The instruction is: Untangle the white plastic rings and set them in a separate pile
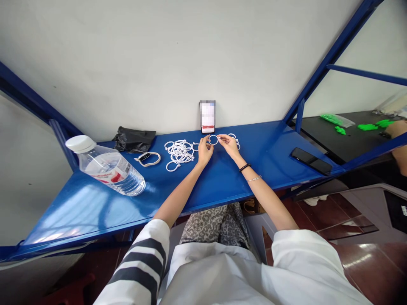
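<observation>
Between my two hands a thin white ring (213,140) is held up over the blue table (219,182). My left hand (205,151) grips its left side with fingers closed, and my right hand (229,145) pinches its right side near a small end piece. A pile of similar white rings (181,151) lies left of my left hand. A few more white rings (238,142) are partly hidden behind my right hand.
A phone (207,116) leans upright on the wall. To the left are a water bottle (108,167), a smart band (149,158) and a black plastic bag (135,139). A dark phone (311,161) lies at right; beyond the blue frame are green pieces (367,126) and a person's arm (399,131).
</observation>
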The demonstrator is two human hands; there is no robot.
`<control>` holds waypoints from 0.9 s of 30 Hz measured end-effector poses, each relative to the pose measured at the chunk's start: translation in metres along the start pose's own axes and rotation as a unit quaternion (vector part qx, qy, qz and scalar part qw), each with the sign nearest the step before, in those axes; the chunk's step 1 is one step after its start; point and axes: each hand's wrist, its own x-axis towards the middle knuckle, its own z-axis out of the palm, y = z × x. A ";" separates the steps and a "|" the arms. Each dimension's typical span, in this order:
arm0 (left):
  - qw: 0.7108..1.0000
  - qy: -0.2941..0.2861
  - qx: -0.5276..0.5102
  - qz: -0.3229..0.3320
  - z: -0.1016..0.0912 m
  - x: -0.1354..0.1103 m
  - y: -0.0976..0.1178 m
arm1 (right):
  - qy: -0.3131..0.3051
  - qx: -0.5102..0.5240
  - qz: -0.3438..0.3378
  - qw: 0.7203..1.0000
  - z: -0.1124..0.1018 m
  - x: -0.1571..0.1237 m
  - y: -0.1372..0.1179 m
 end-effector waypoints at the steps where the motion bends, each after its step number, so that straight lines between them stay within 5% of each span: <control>1: 1.000 -0.003 -0.002 -0.004 0.000 0.000 0.000 | 0.005 -0.002 0.004 1.000 0.000 0.000 0.000; 27: 0.998 -0.020 -0.016 -0.050 -0.002 0.000 0.009 | 0.057 0.005 0.064 0.996 0.000 -0.001 -0.006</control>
